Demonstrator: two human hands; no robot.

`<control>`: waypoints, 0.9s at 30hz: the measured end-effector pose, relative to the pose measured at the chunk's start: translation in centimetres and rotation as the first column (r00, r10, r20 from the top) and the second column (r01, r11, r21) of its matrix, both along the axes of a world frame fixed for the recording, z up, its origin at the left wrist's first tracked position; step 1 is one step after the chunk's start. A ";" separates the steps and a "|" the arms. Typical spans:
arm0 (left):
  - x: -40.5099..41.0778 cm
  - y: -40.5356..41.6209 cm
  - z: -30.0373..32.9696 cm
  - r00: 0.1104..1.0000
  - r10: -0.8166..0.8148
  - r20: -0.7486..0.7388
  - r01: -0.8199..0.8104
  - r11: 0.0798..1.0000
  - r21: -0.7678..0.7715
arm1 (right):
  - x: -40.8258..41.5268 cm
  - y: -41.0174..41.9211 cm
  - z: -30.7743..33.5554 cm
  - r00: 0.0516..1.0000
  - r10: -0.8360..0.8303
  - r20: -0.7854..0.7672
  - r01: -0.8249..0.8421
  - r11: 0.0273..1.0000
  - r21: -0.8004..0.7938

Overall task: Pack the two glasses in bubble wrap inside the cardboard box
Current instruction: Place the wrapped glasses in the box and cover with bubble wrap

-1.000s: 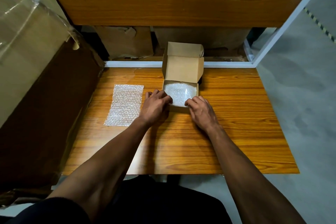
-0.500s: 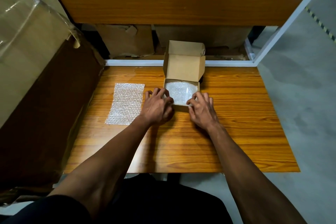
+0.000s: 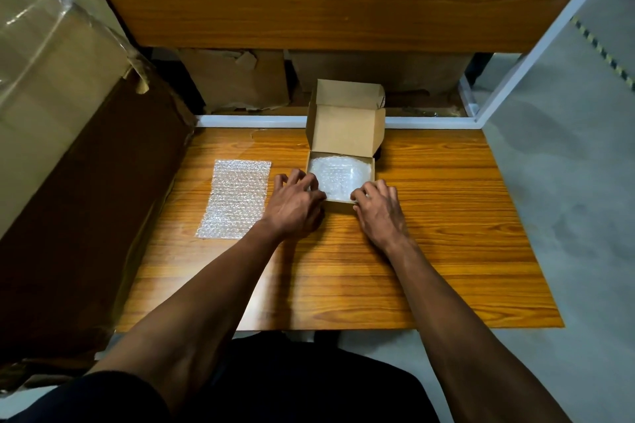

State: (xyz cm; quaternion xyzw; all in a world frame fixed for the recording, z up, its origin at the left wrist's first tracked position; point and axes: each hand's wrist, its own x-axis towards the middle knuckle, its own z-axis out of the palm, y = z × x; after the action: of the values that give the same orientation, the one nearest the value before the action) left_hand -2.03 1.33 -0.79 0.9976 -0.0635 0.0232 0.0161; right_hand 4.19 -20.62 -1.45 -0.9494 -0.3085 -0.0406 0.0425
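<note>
Your cardboard box (image 3: 344,161) sits toward the worktop's (image 3: 429,251) far edge, about midway along it; lid flap upright at the back; bubble wrap (image 3: 338,178) fills the inside (any glasses under it cannot be made out). Your left hand (image 3: 295,206) is at the box's near-left corner, fingers loosely spread and bent, tips on the wrap at the rim; your right hand (image 3: 378,208) is at the near-right corner, fingers likewise spread, tips touching the rim; whether either actually pinches anything cannot be told. A loose bubble wrap sheet (image 3: 235,197) lies flat left of the box, well apart from it; a large carton (image 3: 68,148) stands against the worktop's left edge.
</note>
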 end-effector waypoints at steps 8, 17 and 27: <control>-0.4 0.9 -0.4 0.995 -0.011 0.097 0.019 0.997 -0.079 | 0.3 -1.3 -0.3 1.000 -0.015 0.023 0.014 1.000 0.027; -0.1 1.4 -0.9 0.996 0.039 0.080 -0.028 0.989 -0.143 | 0.7 -1.2 -0.3 0.997 -0.071 -0.008 0.071 0.997 0.007; -0.3 2.0 -1.1 0.998 -0.004 0.058 0.009 0.996 -0.094 | 0.7 -1.0 0.7 0.999 -0.042 -0.017 0.040 0.994 -0.102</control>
State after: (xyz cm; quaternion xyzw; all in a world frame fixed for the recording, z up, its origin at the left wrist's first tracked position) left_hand -2.28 3.34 -1.85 0.9944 -0.0661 0.0550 0.0613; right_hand 4.92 -21.66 -0.77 -0.9568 -0.2903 -0.0168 -0.0039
